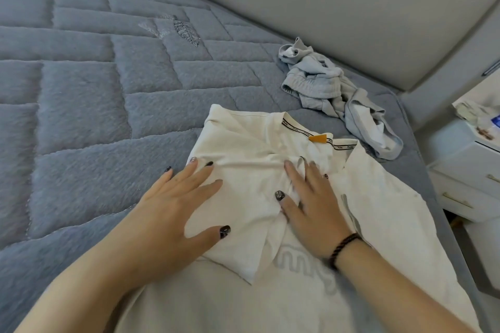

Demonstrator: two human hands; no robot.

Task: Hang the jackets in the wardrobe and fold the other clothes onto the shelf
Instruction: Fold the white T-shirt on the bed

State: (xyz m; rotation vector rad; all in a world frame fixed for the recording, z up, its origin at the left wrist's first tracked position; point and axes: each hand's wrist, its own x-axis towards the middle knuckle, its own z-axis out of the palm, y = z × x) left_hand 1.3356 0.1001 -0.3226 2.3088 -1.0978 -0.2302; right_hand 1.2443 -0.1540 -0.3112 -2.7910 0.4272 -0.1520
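Note:
A cream T-shirt [243,149] with an orange neck tag and grey lettering lies on the blue-grey quilted mattress [94,89]. Its left side and sleeve are folded in over the chest. My left hand [178,208] lies flat with spread fingers on the folded flap's left edge. On the middle of the shirt, just below the collar, my right hand [311,203] presses flat with straight fingers, a dark braided bracelet on its wrist. A crumpled light grey garment [324,81] lies beyond the shirt, near the headboard.
A padded grey headboard [324,3] runs along the far side of the bed. A white nightstand [465,165] with drawers stands at the right, with small items on top. The mattress's right edge runs close beside the shirt.

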